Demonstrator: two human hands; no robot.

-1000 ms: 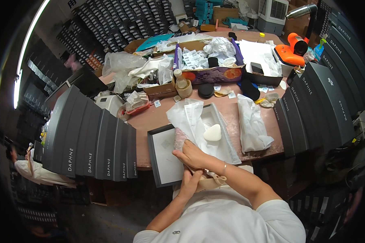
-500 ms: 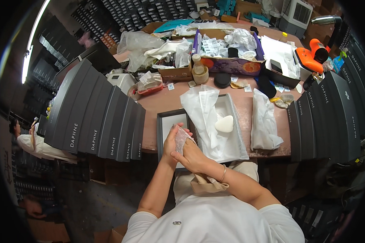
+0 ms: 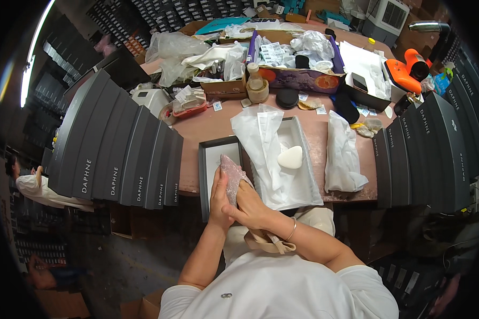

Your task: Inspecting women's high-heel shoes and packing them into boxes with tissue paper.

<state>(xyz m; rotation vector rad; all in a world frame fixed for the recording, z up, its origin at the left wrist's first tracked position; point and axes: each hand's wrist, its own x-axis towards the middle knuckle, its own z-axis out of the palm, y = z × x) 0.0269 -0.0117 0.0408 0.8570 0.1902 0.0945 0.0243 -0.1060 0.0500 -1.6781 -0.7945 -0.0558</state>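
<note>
near the centre of the frame, a pink glittery pointed-toe shoe (image 3: 230,174) was grasped along its side by the left hand (image 3: 217,204). the right hand (image 3: 254,208) was set against it, its fingertips hidden, so their grip could not be told. at centre right, a white rounded-triangular pad (image 3: 290,157) was seen on white tissue paper (image 3: 263,143).

A narrow channel of bare desk (image 3: 316,135) ran between the paper-lined box (image 3: 310,173) and the white wrapped bundle (image 3: 343,154); a purple carton (image 3: 298,80) barred its far end. A dark left box stack (image 3: 117,149) and a dark right box stack (image 3: 434,149) walled both sides.
</note>
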